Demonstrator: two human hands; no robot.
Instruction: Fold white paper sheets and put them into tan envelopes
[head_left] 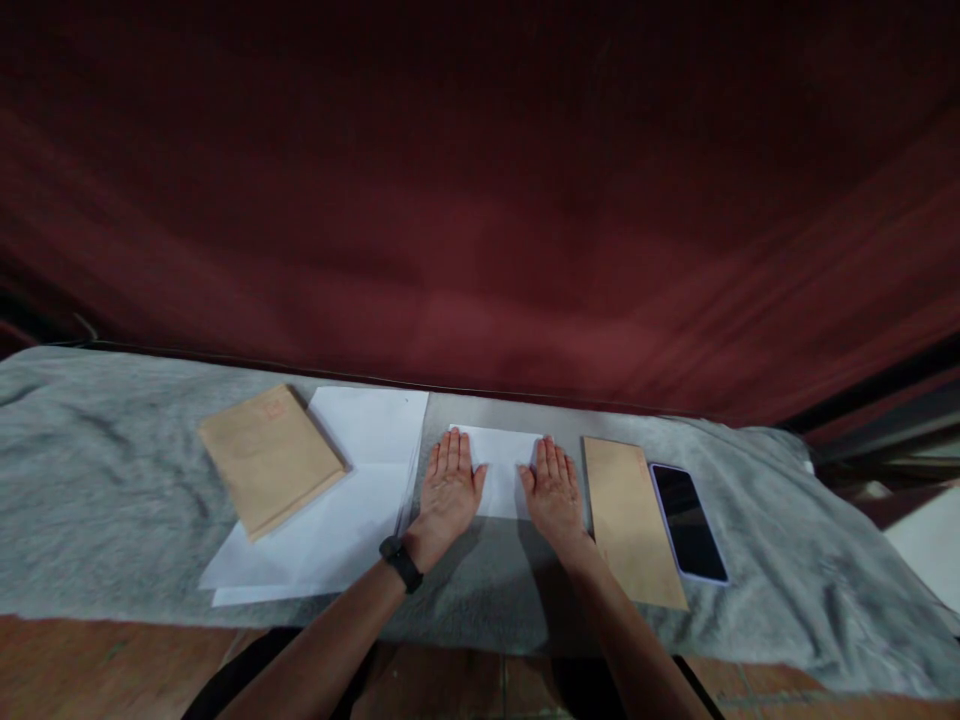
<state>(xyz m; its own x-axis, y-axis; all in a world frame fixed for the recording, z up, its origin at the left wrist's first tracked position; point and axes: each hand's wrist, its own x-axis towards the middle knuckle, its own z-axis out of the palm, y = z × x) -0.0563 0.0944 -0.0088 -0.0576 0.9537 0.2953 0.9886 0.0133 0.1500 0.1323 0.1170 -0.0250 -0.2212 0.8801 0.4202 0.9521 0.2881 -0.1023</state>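
A folded white sheet of paper lies flat on the grey cloth in front of me. My left hand rests palm down on its left edge, fingers stretched out and pointing away from me. On the right edge, my right hand lies flat in the same way, its thumb turned inward. Between the two thumbs the paper's middle shows. Beside my right hand is a brown envelope, lying flat. Larger white sheets are stacked to the left of my left hand.
A pile of brown envelopes partly covers the white sheets at the left. At the right, a phone with a pale purple case lies against the envelope. The grey cloth has wrinkles at both ends. Behind it rises a dark red surface.
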